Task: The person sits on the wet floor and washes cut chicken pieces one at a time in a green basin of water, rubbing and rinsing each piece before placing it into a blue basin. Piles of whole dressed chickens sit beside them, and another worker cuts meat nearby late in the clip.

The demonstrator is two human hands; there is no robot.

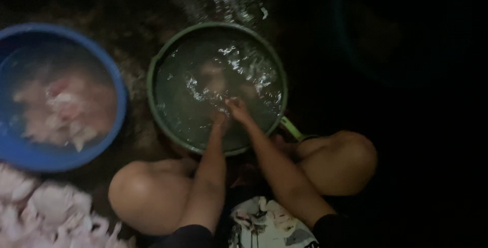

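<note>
Both hands are plunged into the water of a green basin (152, 75) set on the dark floor. The left hand (219, 119) and the right hand (238, 110) are seen close together, touching or nearly so, at the near side of the basin. Whether the fingers are spread or pinched on anything cannot be told, since they are blurred by rippling water and glare. Pale shapes are dimly seen under the surface just beyond the hands. A green handle (292, 128) is seen at the basin's right rim, beside the right knee. To the left, well apart, a blue tub (119, 100) is filled with pale pinkish pieces (61, 111). More pale pieces are heaped on the floor (46, 207) at lower left.
</note>
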